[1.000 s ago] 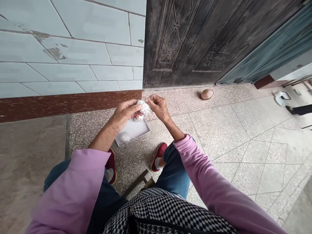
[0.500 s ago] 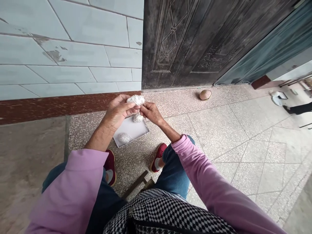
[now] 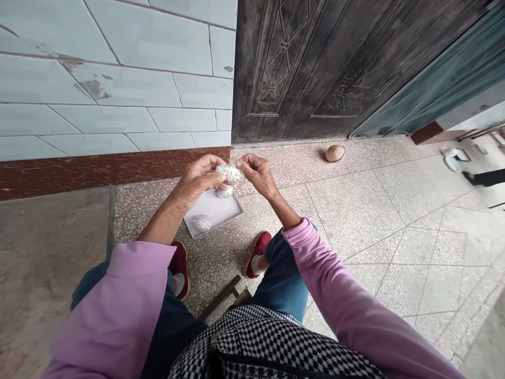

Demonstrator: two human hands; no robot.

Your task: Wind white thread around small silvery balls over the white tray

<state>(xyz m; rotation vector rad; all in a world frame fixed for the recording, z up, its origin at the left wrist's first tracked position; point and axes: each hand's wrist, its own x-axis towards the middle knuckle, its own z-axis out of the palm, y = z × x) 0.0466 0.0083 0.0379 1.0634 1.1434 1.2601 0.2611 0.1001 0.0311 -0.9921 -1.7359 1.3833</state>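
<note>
The left hand (image 3: 195,181) and right hand (image 3: 256,173) pinch, fingers closed, a lumpy, silvery-white ball of thread (image 3: 229,174) above a shallow white tray (image 3: 225,215).

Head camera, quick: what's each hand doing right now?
Left hand: closed, fingers holding a crinkled white ball.
Right hand: closed in a pinch, fingertips on the same ball.

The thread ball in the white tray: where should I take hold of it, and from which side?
Grip the thread ball around its middle, from above and the near side. It is round and lies in a corner of the tray, and the other ball sits beyond it.
</note>
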